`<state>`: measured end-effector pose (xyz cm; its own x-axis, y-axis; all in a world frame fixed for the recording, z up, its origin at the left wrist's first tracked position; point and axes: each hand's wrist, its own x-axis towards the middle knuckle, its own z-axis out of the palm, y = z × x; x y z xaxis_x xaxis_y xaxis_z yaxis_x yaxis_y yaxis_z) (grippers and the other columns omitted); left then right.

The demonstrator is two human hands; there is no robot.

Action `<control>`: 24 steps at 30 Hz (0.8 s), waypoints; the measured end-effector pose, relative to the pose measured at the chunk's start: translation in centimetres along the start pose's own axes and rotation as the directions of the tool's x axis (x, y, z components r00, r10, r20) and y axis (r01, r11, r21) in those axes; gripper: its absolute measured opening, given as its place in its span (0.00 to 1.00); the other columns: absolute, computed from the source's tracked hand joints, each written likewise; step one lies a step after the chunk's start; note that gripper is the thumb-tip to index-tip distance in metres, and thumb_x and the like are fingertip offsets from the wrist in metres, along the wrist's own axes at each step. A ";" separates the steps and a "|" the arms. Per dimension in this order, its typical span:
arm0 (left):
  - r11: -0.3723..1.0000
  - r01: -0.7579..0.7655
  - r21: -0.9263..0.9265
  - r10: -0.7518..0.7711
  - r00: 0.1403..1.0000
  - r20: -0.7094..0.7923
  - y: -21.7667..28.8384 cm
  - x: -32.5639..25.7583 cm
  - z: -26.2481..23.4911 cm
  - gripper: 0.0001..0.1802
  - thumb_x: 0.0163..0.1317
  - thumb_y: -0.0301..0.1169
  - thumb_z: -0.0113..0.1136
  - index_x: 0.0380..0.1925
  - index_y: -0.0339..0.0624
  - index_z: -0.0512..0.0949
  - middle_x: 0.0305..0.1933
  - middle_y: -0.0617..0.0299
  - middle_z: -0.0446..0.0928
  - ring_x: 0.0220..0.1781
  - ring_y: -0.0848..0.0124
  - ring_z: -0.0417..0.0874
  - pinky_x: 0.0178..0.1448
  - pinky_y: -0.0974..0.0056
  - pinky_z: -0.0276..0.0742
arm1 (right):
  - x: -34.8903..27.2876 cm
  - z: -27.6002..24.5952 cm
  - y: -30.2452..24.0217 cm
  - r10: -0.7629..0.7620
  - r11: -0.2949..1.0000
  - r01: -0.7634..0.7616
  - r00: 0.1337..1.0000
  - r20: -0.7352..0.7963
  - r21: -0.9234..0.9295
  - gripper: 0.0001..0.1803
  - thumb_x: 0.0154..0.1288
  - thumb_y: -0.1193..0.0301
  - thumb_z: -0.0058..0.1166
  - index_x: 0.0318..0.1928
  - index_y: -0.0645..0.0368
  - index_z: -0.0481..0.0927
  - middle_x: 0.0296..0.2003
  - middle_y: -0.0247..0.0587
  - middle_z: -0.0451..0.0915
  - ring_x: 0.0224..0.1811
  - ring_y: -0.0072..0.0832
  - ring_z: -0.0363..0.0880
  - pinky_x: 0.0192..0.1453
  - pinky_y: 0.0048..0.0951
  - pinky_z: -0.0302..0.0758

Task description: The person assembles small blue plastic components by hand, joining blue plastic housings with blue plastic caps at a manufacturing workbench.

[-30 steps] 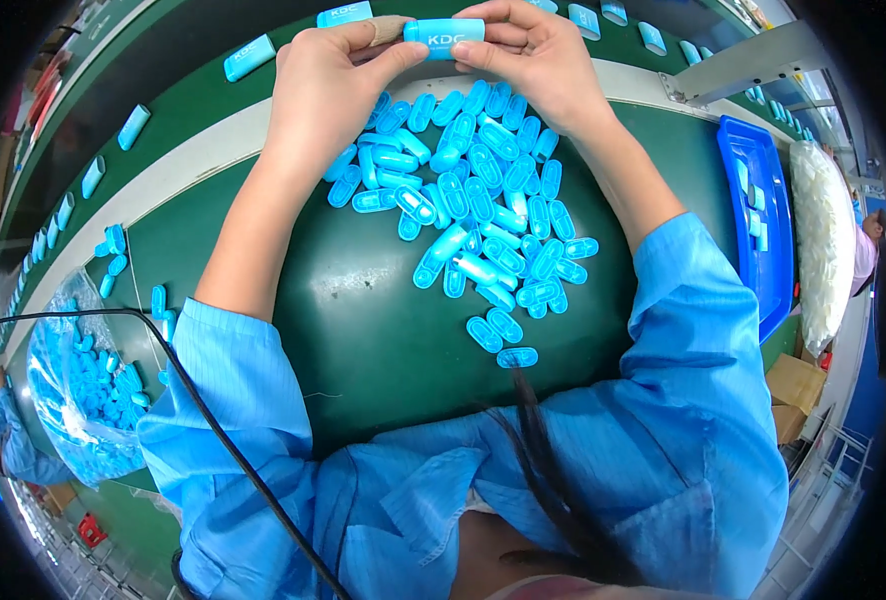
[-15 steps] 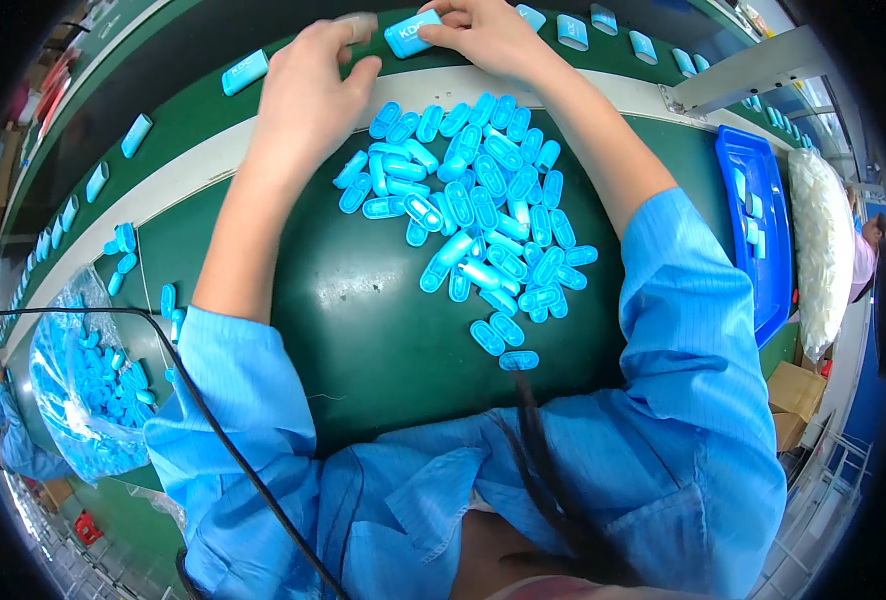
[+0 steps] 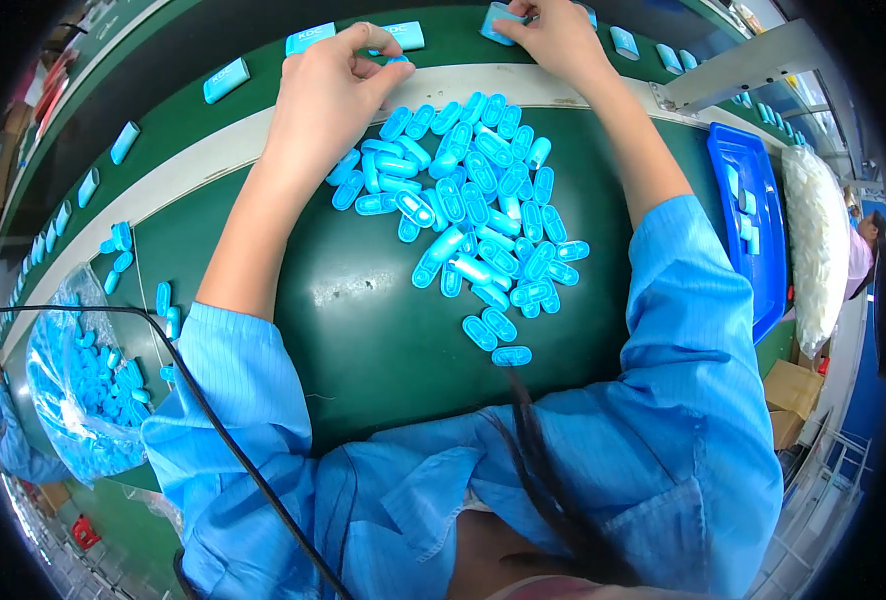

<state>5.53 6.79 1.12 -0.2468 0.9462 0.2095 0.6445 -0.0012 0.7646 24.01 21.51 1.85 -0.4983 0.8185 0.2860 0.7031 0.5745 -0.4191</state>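
My left hand (image 3: 333, 95) is raised over the near rim of the green conveyor belt, thumb and fingers pinched on a small blue oval cap (image 3: 399, 60), mostly hidden. Just beyond its fingers lie a light blue flat case (image 3: 408, 36) and another blue case (image 3: 308, 38). Farther right, my right hand (image 3: 560, 42) grips a light blue case (image 3: 500, 24) between thumb and fingers at the belt. Between my forearms, a loose heap of blue oval caps (image 3: 478, 190) covers part of the green table.
More blue cases stand in a row along the green belt (image 3: 168, 110). A clear bag of blue caps (image 3: 88, 390) sits at left, with a black cable (image 3: 203, 400) running past. At right are a blue tray (image 3: 748, 270), a white filled bag (image 3: 815, 250) and a metal bracket (image 3: 733, 75).
My right hand has let go of one case and moved right to grip another. The belt's cases have shifted left. My left hand's fingers have closed, with a blue cap now showing in them.
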 end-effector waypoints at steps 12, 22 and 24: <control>0.665 0.128 -0.736 -0.087 0.992 0.094 -2.7 0.3 0.8 0.18 0.58 0.33 0.65 0.45 0.34 0.79 0.36 0.63 0.80 0.37 0.78 0.79 0.41 0.76 0.73 | -3.4 2.3 -3.7 -0.080 0.229 -0.364 0.917 0.390 0.903 0.12 0.61 0.77 0.57 0.45 0.63 0.74 0.36 0.36 0.80 0.33 0.19 0.78 0.37 0.18 0.76; 0.834 0.083 -0.546 -0.112 0.994 -0.019 -1.1 -0.8 1.4 0.16 0.62 0.34 0.60 0.44 0.33 0.79 0.35 0.57 0.83 0.37 0.76 0.83 0.43 0.72 0.79 | -3.8 2.7 -3.8 -0.073 0.255 -0.324 0.933 0.352 0.911 0.11 0.61 0.79 0.56 0.44 0.63 0.73 0.38 0.38 0.80 0.38 0.21 0.79 0.44 0.22 0.77; 0.857 0.115 -0.502 -0.147 0.989 -0.025 -0.9 -0.9 1.7 0.16 0.62 0.33 0.60 0.45 0.32 0.79 0.33 0.57 0.83 0.36 0.76 0.84 0.41 0.72 0.80 | -3.8 2.6 -3.8 -0.077 0.248 -0.315 0.936 0.343 0.916 0.11 0.61 0.79 0.56 0.44 0.63 0.73 0.38 0.39 0.80 0.38 0.22 0.79 0.44 0.22 0.77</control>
<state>6.36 6.49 -0.79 -0.3571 0.9276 0.1098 0.1609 -0.0547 0.9855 21.95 16.20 0.06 -0.6944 0.7196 0.0045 -0.1330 -0.1222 -0.9835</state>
